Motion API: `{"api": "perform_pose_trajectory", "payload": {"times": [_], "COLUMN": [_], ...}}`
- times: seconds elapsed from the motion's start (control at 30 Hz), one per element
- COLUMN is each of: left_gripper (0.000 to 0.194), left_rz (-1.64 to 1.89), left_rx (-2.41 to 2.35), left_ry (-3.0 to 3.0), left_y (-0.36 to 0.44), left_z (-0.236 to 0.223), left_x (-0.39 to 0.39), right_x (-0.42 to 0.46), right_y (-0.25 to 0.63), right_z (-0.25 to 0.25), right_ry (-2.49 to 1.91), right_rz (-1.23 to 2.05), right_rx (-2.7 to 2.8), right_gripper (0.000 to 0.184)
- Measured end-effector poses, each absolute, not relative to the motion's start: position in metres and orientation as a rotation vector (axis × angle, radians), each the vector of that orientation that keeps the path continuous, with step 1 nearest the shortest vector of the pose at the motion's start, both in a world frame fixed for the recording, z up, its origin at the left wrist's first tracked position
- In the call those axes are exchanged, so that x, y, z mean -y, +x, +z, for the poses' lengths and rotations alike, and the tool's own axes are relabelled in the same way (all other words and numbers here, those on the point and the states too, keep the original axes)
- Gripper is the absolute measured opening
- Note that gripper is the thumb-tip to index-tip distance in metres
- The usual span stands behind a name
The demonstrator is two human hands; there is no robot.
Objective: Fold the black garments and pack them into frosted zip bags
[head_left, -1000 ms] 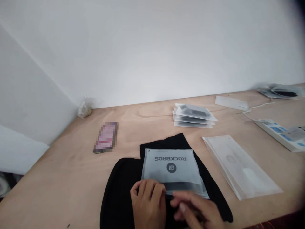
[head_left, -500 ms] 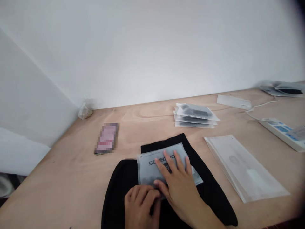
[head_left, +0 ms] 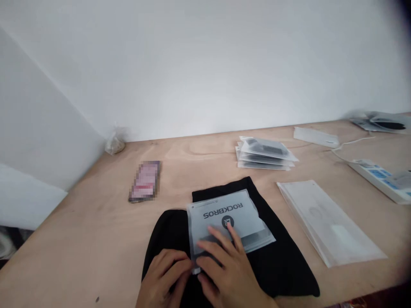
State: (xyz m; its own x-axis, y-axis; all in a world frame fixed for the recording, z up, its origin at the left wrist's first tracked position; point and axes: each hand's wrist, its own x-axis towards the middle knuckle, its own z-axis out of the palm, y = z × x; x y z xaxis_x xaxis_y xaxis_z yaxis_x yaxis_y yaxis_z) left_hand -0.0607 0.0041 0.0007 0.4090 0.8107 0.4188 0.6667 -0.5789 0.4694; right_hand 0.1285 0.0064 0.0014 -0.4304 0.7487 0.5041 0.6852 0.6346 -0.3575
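Observation:
A frosted plastic bag printed ROCKBROS point(head_left: 226, 218) lies tilted on a folded black cloth point(head_left: 282, 267), its lettering upside down to me. My right hand point(head_left: 221, 265) rests on the bag's lower part with its fingers spread, and it covers a dark item inside. My left hand point(head_left: 163, 276) lies on the black cloth, with its fingertips at the bag's lower left edge. The bag's lowest corner shows between my hands. Whether my left hand pinches that edge is hard to see.
The plywood table point(head_left: 80, 244) holds a pixelated phone point(head_left: 144, 182) and a stack of packaged bags point(head_left: 265, 153). A flat translucent bag point(head_left: 327, 222) lies to the right. A power strip point(head_left: 375, 179) with a white cable stands at the right. White walls bound the back and left.
My right hand has slid down the bag, uncovering the logo and lettering. My left hand has moved left, and the bag has turned slightly.

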Motion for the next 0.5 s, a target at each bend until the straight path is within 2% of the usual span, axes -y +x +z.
{"api": "perform_pose_trajectory", "payload": {"times": [0.1,0.27,0.5], "left_gripper": [0.015,0.014,0.011], "left_rz": [0.898,0.832,0.859], "left_rx": [-1.32,-1.43,-1.511], "left_ry": [2.434,2.41,2.3], "left_y": [-0.059,-0.06,-0.06], "left_z": [-0.001,-0.003,0.007], "left_x": [-0.003,-0.002,-0.002], "right_x": [-0.005,-0.01,-0.004], "right_y": [0.119,0.124,0.184], "right_z": [-0.006,-0.003,0.008], "right_ry": [-1.051,-1.041,-1.243], "right_rz": [0.042,0.014,-0.002], "right_rx": [2.13,2.081,2.037], "right_gripper": [0.002,0.007,0.013]}}
